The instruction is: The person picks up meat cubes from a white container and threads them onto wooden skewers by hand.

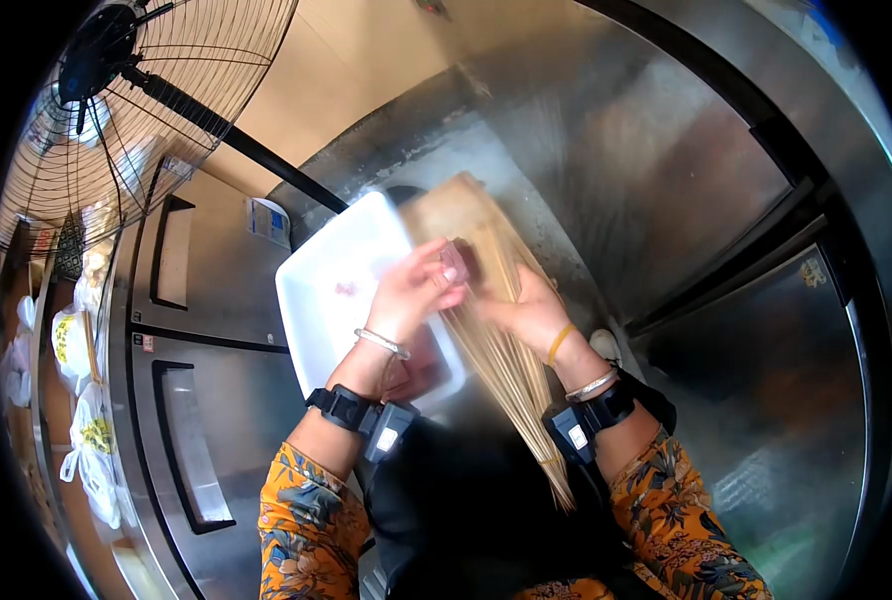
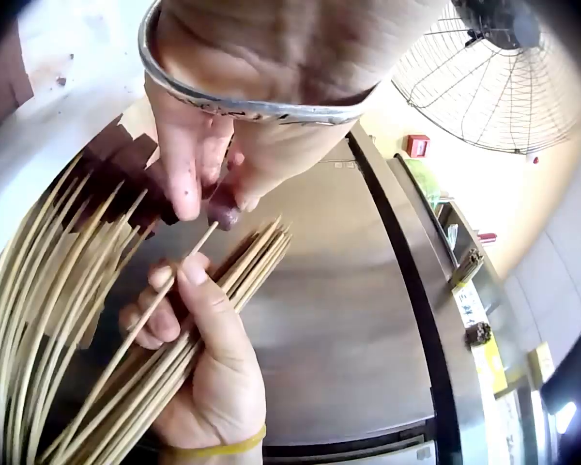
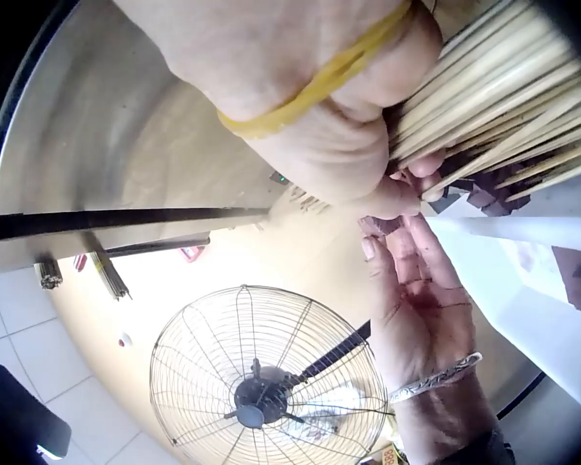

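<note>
Between thumb and fingers, the left hand (image 1: 413,290) pinches a small dark red piece (image 2: 223,208) of what looks like meat. The right hand (image 2: 208,358) grips a bundle of thin wooden sticks (image 2: 165,378), with one stick (image 2: 145,315) held apart between thumb and finger, its tip just below the piece. In the right wrist view the right hand (image 3: 320,116) is close above the left hand (image 3: 421,310). More sticks (image 1: 506,370) lie beside them, over dark red pieces (image 2: 126,174). Whether the tip has entered the piece, I cannot tell.
A white tray (image 1: 301,290) holding some red pieces stands left of the hands. Behind it rises a wire-caged fan (image 3: 261,387) on a black pole. Steel cabinet doors (image 1: 206,400) and shelves with plastic bags (image 1: 96,430) are at the left; more steel doors (image 1: 756,370) stand right.
</note>
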`<action>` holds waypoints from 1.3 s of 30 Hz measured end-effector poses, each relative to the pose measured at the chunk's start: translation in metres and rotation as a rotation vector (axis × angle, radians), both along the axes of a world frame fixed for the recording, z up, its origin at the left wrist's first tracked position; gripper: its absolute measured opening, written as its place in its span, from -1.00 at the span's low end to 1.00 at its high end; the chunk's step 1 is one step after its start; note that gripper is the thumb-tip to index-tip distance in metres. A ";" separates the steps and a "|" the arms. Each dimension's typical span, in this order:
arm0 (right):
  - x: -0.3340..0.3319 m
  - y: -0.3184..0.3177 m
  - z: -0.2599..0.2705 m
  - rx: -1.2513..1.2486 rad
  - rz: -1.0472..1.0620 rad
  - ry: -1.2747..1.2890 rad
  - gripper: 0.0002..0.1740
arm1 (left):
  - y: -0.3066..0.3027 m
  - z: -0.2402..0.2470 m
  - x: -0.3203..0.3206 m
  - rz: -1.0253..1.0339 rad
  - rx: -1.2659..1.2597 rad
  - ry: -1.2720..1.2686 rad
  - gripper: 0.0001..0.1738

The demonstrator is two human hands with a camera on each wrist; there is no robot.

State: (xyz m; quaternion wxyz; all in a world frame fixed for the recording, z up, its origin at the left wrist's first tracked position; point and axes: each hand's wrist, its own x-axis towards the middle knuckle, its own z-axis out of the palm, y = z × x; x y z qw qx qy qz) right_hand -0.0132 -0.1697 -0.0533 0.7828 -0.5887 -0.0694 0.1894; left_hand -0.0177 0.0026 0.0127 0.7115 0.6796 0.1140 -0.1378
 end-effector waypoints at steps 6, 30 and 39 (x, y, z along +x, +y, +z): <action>0.000 -0.001 0.001 -0.014 0.006 0.043 -0.52 | -0.010 -0.002 0.000 0.083 -0.120 -0.005 -0.50; -0.005 0.000 0.000 0.060 -0.019 0.063 -0.65 | -0.011 -0.004 0.004 0.090 0.034 -0.263 -0.51; -0.004 0.001 -0.001 0.077 -0.049 0.010 -0.60 | -0.019 -0.012 -0.004 0.085 0.046 -0.215 -0.50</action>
